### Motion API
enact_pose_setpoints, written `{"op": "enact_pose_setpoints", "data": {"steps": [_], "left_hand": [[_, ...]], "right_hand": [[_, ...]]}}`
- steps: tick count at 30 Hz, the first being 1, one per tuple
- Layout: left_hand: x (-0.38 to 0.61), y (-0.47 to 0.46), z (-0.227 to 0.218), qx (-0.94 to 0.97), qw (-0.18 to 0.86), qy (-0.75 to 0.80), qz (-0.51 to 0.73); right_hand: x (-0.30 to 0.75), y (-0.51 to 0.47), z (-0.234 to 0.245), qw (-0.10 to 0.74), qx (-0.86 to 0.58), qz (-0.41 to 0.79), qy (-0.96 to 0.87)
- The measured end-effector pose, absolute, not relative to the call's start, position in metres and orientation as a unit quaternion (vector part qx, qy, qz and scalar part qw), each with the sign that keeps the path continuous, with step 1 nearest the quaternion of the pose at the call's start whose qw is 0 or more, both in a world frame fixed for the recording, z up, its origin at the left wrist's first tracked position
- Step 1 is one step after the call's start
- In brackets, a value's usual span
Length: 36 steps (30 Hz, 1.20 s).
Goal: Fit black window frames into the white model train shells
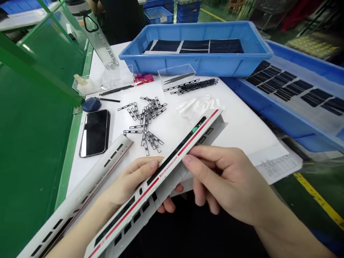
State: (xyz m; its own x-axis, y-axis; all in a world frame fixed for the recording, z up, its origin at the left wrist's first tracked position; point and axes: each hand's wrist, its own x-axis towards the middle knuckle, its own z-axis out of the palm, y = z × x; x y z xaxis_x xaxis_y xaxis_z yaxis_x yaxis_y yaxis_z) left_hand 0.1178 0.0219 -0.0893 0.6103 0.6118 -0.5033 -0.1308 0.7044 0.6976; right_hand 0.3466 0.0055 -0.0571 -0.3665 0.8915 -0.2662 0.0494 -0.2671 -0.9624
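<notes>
A white model train car shell (pixel 126 211) with a red stripe, dark windows and the word "Bordrestaurant" lies slanted across the view, its hollow underside partly showing. My left hand (pixel 137 177) is wrapped round its middle, the thumb on the upper face and fingertips showing below. With thumb and index finger, my right hand (pixel 223 175) pinches the shell's lower side edge beside the lettering; its other fingers curl underneath. Whether anything small sits in that pinch is hidden. A second white train car shell (pixel 88 186) rests on the table, left of my left forearm.
Small black-framed window strips (pixel 147 118) lie scattered on the white table (pixel 242 122); more are stacked near a clear box (pixel 177 75). A phone (pixel 94 133), a bottle (pixel 103 46), tweezers and crumpled film lie around. A blue bin (pixel 196 64) holds dark sheets.
</notes>
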Motion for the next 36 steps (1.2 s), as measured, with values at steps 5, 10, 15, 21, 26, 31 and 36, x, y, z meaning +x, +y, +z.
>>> {"op": "enact_pose_setpoints", "data": {"steps": [5,10,15,21,26,31,36], "left_hand": [[0.113,0.024,-0.090,0.322,0.845,0.381,0.191],[0.110,0.026,-0.093,0.322,0.849,0.378,0.181],[0.110,0.026,-0.090,0.315,0.851,0.379,0.181],[0.121,0.013,-0.091,0.342,0.812,0.402,0.251],[0.134,-0.007,-0.091,0.524,0.707,0.375,0.290],[0.154,-0.013,-0.067,0.544,0.628,0.391,0.396],[0.170,-0.023,-0.063,0.502,0.606,0.419,0.454]], "right_hand": [[0.350,0.008,-0.055,0.303,-0.458,0.674,-0.494],[0.352,0.002,-0.062,0.320,-0.453,0.670,-0.493],[0.351,-0.004,-0.059,0.311,-0.449,0.679,-0.490],[0.363,0.008,-0.052,0.410,-0.460,0.622,-0.484],[0.372,0.006,-0.049,0.476,-0.457,0.596,-0.458],[0.367,-0.014,-0.052,0.385,-0.428,0.630,-0.521],[0.364,-0.023,-0.054,0.398,-0.417,0.516,-0.634]]}}
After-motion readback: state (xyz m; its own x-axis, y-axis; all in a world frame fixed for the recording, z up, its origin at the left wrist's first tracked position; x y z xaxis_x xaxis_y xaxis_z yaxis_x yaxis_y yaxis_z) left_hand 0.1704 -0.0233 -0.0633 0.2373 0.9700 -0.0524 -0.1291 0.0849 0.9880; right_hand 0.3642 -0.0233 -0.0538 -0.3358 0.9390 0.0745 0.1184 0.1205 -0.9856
